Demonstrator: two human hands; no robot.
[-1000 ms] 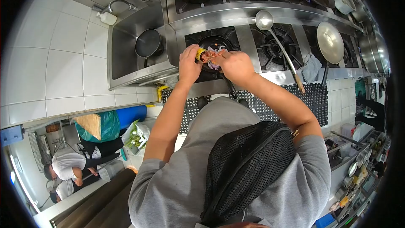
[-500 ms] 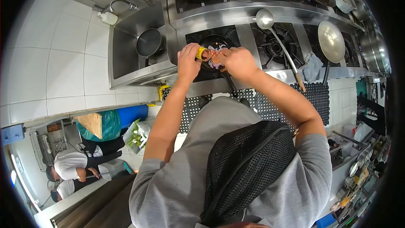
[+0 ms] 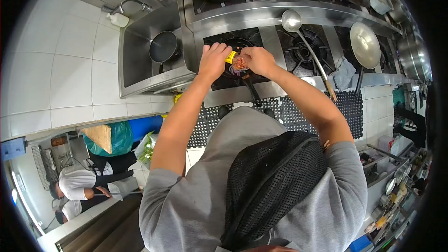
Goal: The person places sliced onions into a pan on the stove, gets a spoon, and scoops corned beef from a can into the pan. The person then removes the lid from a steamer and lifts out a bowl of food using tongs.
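Note:
My left hand (image 3: 213, 61) is closed round a small container with a yellow label (image 3: 230, 57), tipped sideways over a black frying pan (image 3: 252, 90). Reddish diced food (image 3: 240, 63) shows at the container's mouth. My right hand (image 3: 259, 60) is at that mouth with its fingers curled together; what they pinch, if anything, is hidden. Sliced purple onion (image 3: 236, 72) lies in the pan beneath, partly covered by the container and hands. The pan rests on a stove burner, its handle pointing towards me.
Left of the stove, a sink (image 3: 135, 72) holds a dark pot (image 3: 164, 46). To the right lie a long-handled ladle (image 3: 311, 49), a grey cloth (image 3: 344, 73) and a metal pan (image 3: 365, 45). Two other people (image 3: 79, 184) stand at lower left.
The container has shifted right and its opening has turned more towards me. My right hand has drawn its fingers in at the container's mouth, where they were over the pan before.

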